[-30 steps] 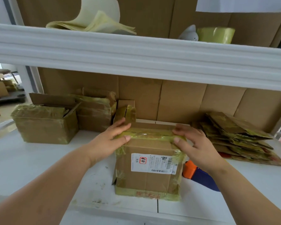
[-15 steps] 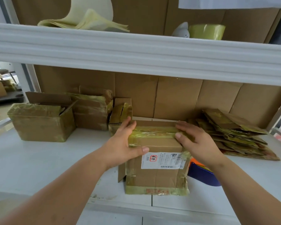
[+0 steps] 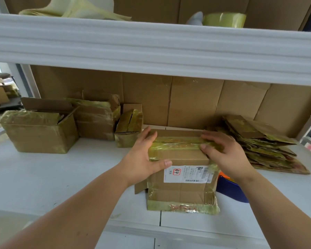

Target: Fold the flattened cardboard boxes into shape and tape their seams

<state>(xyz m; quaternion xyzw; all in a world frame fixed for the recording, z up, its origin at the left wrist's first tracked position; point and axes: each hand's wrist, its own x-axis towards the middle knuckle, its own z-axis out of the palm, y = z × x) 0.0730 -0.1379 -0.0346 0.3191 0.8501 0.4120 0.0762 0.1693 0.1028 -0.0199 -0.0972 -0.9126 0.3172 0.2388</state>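
The box (image 3: 182, 169) stands upright on the white counter (image 3: 61, 169), near its front edge, already folded into shape with yellowish tape (image 3: 180, 143) running across its top seam. It looks like thin, reused cardboard, so I judge it light and probably empty, stiff along the edges but ready to cave if I press the middle of a panel. The tape is glossy and wrinkled, likely slick under my skin, so the bare cardboard at the corners is the better place to take hold.

My left hand (image 3: 142, 159) wraps the box's top left corner, thumb lying along the front face beside the white shipping label (image 3: 187, 174), fingers (image 3: 148, 134) over the top. My right hand (image 3: 228, 157) lies over the top right corner with its fingers mostly straight, pressing the tape down rather than gripping.

Just right of the box, half hidden behind my right wrist, sits a blue and orange tape dispenser (image 3: 232, 190). Farther right lies a pile of flattened boxes (image 3: 269, 150). To the left stand three taped boxes (image 3: 41, 133), well apart from mine.
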